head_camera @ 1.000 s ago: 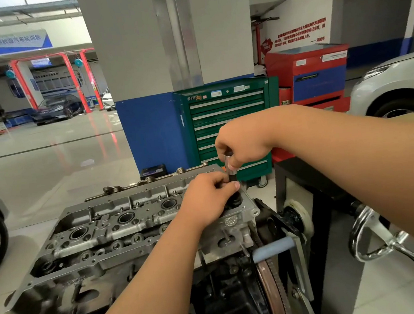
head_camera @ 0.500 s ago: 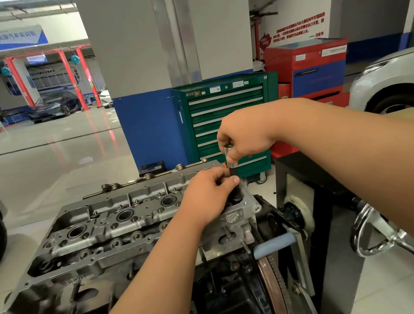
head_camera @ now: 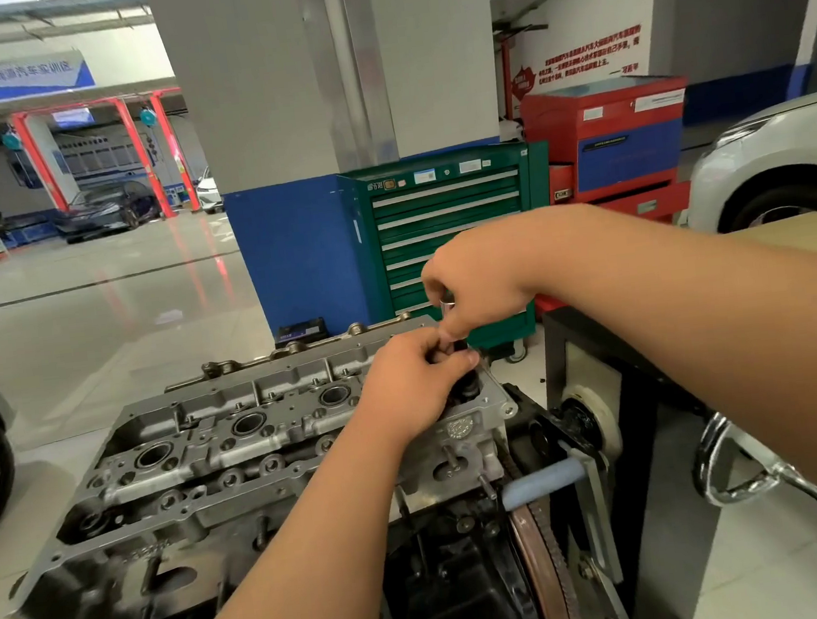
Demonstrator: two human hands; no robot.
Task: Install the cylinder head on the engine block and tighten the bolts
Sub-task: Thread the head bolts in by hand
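The grey aluminium cylinder head (head_camera: 219, 445) sits on top of the dark engine block (head_camera: 455, 581), which hangs on a stand. At the head's right end a short metal socket tool (head_camera: 447, 302) stands upright over a hole. My right hand (head_camera: 477, 284) grips its upper part from above. My left hand (head_camera: 417, 384) pinches its lower dark part just above the head. The tool's tip and whatever sits under it are hidden by my fingers.
A black engine stand (head_camera: 597, 350) with a chrome crank handle (head_camera: 767, 478) is at the right. A green tool cabinet (head_camera: 449, 234) and a red cabinet (head_camera: 615, 136) stand behind, by a grey and blue pillar (head_camera: 289, 251). A white car (head_camera: 779, 159) is at the far right.
Both hands stay on the tool at the head's right end. My right hand's fingers have shifted around the tool's top; the view has drifted slightly.
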